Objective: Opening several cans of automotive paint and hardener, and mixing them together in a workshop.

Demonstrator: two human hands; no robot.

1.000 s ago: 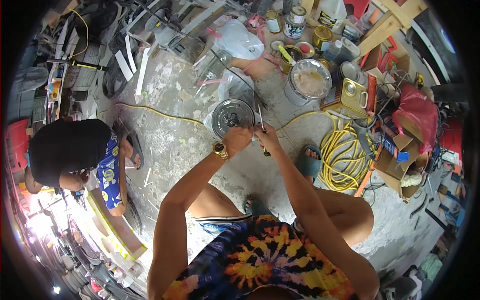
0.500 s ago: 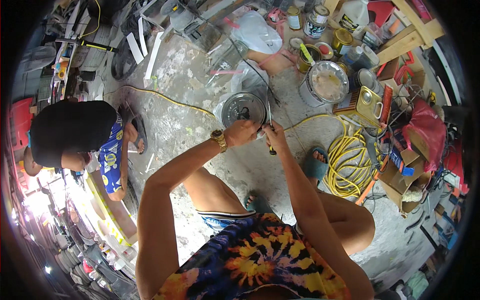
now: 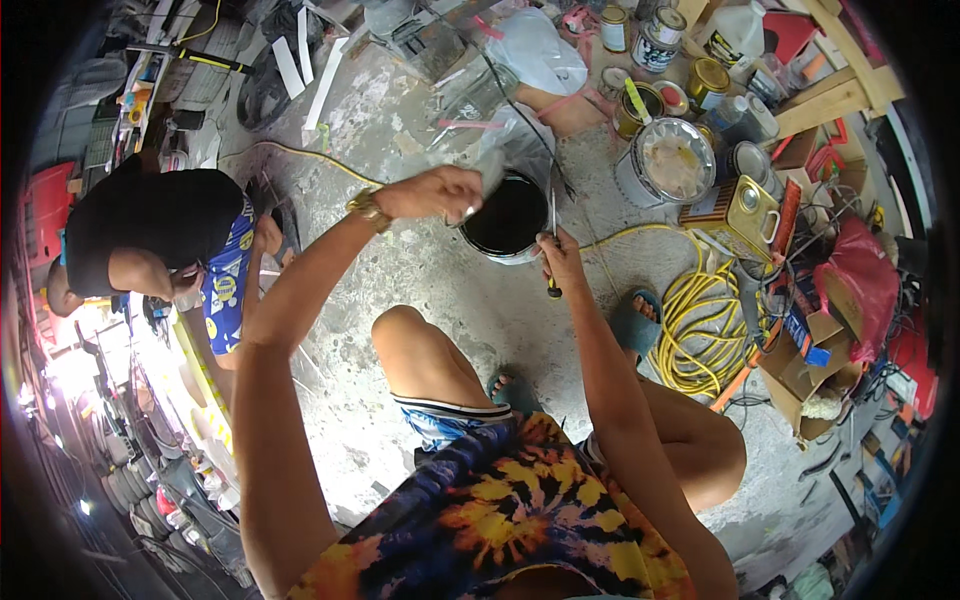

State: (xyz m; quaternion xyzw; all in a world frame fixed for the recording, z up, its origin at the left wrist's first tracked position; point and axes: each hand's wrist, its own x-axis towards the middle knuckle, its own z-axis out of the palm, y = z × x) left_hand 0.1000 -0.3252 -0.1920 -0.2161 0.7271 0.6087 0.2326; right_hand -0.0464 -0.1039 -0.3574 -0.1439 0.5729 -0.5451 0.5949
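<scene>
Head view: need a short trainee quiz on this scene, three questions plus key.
1. Which hand holds the screwdriver? (a) left (b) right
2. True or false: a lid covers the can in front of the person.
3. Fill in: the coiled cord to the right of the can is ____ in colour.

Key:
1. b, the right hand.
2. False; the can is open, its inside dark.
3. Yellow.

No wording or number reads clearly. Toward the far edge of the floor [image 3: 450, 290], a white jug [image 3: 738, 35] and a black-and-white can [image 3: 657, 48] carry print too small to make out; the small tin [image 3: 614, 32] beside the can has a pale label, equally unreadable.
</scene>
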